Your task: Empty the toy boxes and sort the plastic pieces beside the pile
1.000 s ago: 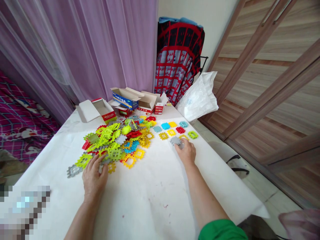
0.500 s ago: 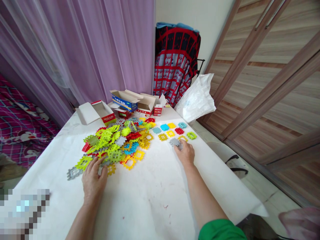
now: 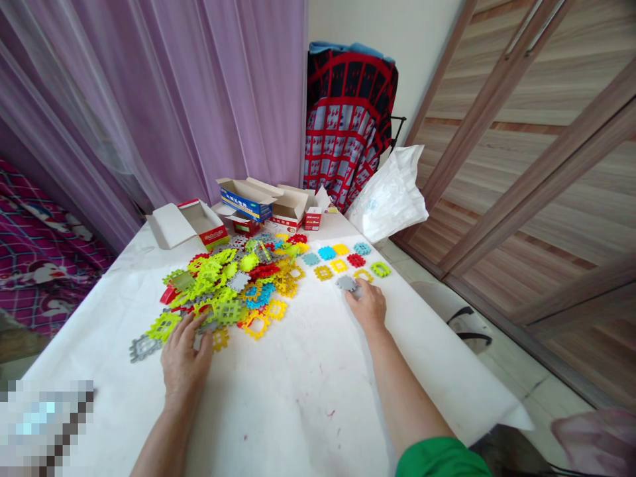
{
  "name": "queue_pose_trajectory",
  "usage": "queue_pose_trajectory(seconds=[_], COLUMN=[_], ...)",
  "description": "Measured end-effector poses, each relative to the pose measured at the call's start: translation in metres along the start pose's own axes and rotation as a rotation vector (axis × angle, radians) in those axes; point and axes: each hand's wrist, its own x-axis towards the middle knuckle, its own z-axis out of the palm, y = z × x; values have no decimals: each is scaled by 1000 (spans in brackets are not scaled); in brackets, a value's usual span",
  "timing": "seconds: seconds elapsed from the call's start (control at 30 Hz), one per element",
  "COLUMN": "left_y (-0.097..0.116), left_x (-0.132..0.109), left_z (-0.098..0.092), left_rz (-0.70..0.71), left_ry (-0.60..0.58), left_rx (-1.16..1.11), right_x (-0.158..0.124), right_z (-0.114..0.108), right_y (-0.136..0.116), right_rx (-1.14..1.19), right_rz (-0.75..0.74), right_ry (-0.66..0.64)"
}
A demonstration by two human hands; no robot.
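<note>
A heap of interlocking plastic tiles [image 3: 228,275] in green, yellow, red, blue and grey lies on the white-covered table. My left hand [image 3: 186,354] rests at the near edge of the heap, fingers apart, touching the tiles there; I see nothing gripped in it. To the right, my right hand [image 3: 368,305] has its fingers closed on a grey plastic tile [image 3: 346,283] at the table surface. Just beyond it lie loose tiles in rough rows, among them a red tile [image 3: 356,260], a green tile [image 3: 381,269] and a mustard tile [image 3: 322,273].
Open cardboard boxes stand at the table's back: a red box [image 3: 212,234], a blue box [image 3: 243,205] and others. A white plastic bag [image 3: 390,199] sits at the back right edge. Wooden wardrobe doors [image 3: 527,159] rise on the right. A blurred-out object [image 3: 44,424] lies front left.
The view has shifted very slightly. Both hands stay in nearly the same places, the right one still on the grey tile.
</note>
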Motion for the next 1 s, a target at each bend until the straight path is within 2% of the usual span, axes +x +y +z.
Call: queue_pose_trajectory(seconds=[0.47,0.8,0.9,1.0], left_y=[-1,-2,-2,-1], left_x=[0,-2,-3,-4], left_z=[0,6,7,8], left_rz=[14,9,9,10], left_ry=[-6,22,35,35], left_rx=[29,36,33,26], right_x=[-1,-4,-9,-12], right_z=[2,6,6,2], right_y=[0,5,-18,-69], right_rx=[26,110,218,354], right_rz=[5,-74,-202,-430], right_ry=[28,98,121,78])
